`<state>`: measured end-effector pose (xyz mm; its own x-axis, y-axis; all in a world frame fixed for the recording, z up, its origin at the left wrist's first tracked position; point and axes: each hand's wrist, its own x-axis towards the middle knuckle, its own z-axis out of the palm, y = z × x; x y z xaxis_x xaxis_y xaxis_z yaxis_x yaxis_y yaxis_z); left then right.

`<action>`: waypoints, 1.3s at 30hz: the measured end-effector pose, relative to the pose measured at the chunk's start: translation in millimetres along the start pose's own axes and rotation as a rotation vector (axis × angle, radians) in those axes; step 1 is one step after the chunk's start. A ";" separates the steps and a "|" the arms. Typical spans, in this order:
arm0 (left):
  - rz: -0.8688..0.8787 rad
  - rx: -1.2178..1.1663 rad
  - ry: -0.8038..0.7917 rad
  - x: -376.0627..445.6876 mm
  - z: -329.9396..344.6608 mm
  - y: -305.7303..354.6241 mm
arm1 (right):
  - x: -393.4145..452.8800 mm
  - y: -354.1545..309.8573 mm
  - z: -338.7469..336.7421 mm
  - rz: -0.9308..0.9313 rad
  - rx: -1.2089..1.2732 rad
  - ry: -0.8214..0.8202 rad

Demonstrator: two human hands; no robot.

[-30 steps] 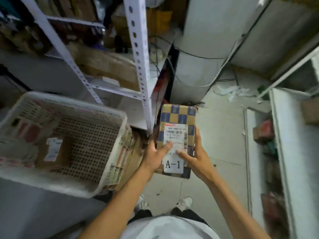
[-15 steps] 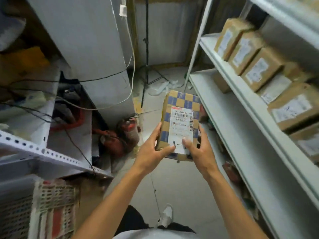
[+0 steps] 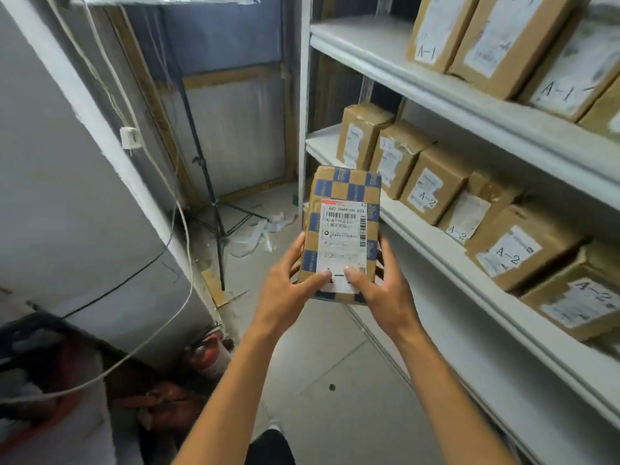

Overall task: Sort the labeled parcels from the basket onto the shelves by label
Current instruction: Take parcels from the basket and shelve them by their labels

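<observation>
A blue-and-tan checkered parcel [image 3: 344,226] with a white barcode label is held upright in front of me. My left hand [image 3: 288,290] grips its lower left edge and my right hand [image 3: 382,293] grips its lower right edge, both thumbs pressed over the handwritten mark at the label's bottom. To the right stands a white shelf unit [image 3: 469,109]. Its upper shelf carries brown boxes marked A-1 [image 3: 436,31]. The shelf below carries a row of boxes marked A-2 [image 3: 432,193]. The basket is out of view.
A grey pillar [image 3: 84,213] with cables running down it fills the left. A black tripod stand [image 3: 214,209] and scraps of plastic lie on the floor at the back. A red fire extinguisher [image 3: 208,354] sits low at the pillar's foot.
My view has swung right from the basket and the left rack to the white shelves. Both hands still hold the parcel, now raised closer to the shelf unit.
</observation>
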<state>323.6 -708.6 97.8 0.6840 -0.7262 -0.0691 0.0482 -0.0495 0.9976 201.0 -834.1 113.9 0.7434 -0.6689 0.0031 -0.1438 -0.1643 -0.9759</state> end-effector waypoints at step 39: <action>0.628 0.222 -0.180 586.5 -4.6 195.1 | 515.8 -118.5 -53.8 -0.268 -0.593 0.767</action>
<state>737.5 -1141.1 251.9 0.4005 -0.7649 0.5044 -0.4811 0.2930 0.8262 566.3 -1198.6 242.8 0.2073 -0.8089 0.5502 -0.4911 -0.5725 -0.6566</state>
